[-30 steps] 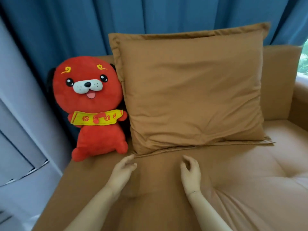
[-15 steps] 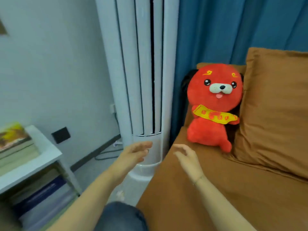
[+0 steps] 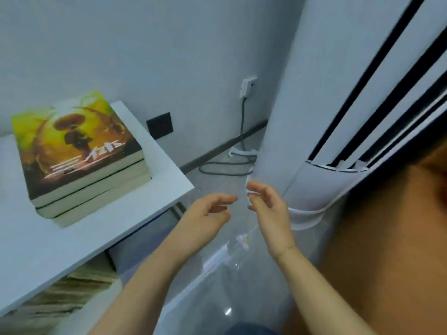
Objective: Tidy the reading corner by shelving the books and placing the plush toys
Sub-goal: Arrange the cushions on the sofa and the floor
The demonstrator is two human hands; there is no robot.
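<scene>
A stack of three thick books (image 3: 79,155), the top one with a yellow-green cover, lies on the white shelf top (image 3: 101,235) at the left. More books (image 3: 72,288) lie flat in the compartment below. My left hand (image 3: 208,213) and my right hand (image 3: 268,209) hover side by side above the floor, between the shelf and the sofa. Both have loosely curved fingers and hold nothing. The red plush dog is out of view.
A tall white floor air conditioner (image 3: 338,117) stands right of my hands. The brown sofa edge (image 3: 387,238) fills the lower right. A plug, cord (image 3: 242,131) and black socket plate (image 3: 159,125) are on the grey wall. The floor (image 3: 217,274) is glossy grey.
My head has swung left, from the sofa with the red plush dog and cushion to the shelf and books. Both hands stayed empty and moved along, off the sofa.
</scene>
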